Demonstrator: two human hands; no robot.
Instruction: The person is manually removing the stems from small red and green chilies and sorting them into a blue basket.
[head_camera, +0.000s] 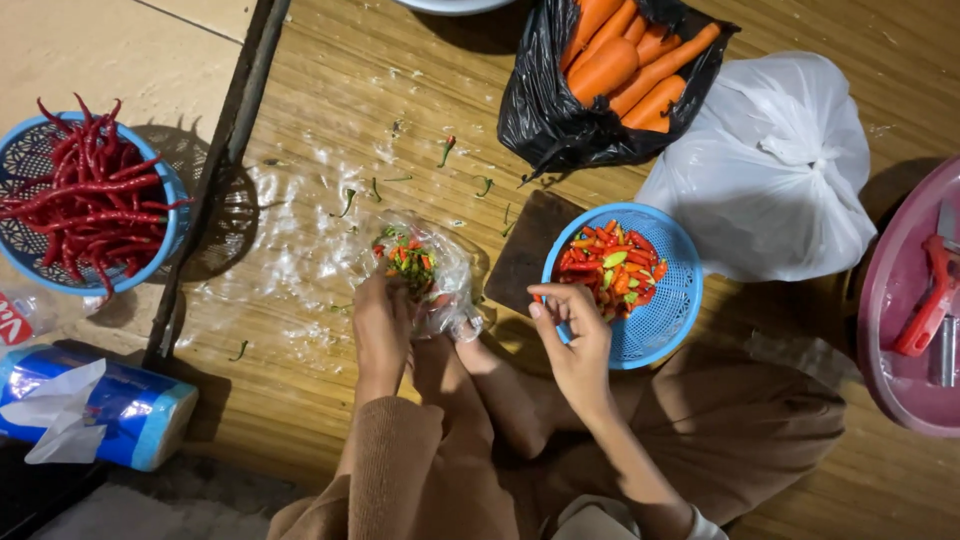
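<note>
My left hand (381, 322) grips a clear plastic bag (437, 272) holding small red, orange and green chillies, low on the wooden floor. My right hand (573, 332) hovers at the near rim of a blue basket (665, 318) filled with more small chillies, its fingers pinched together; whether a chilli is between them I cannot tell. Several green stems (446, 150) lie scattered on the floor beyond the bag.
A black bag of carrots (548, 110) and a tied white plastic bag (775, 170) sit at the back. A blue basket of long red chillies (30, 240) stands left, a tissue pack (120, 410) below it. A pink tray (885, 300) with a red peeler (927, 310) is right.
</note>
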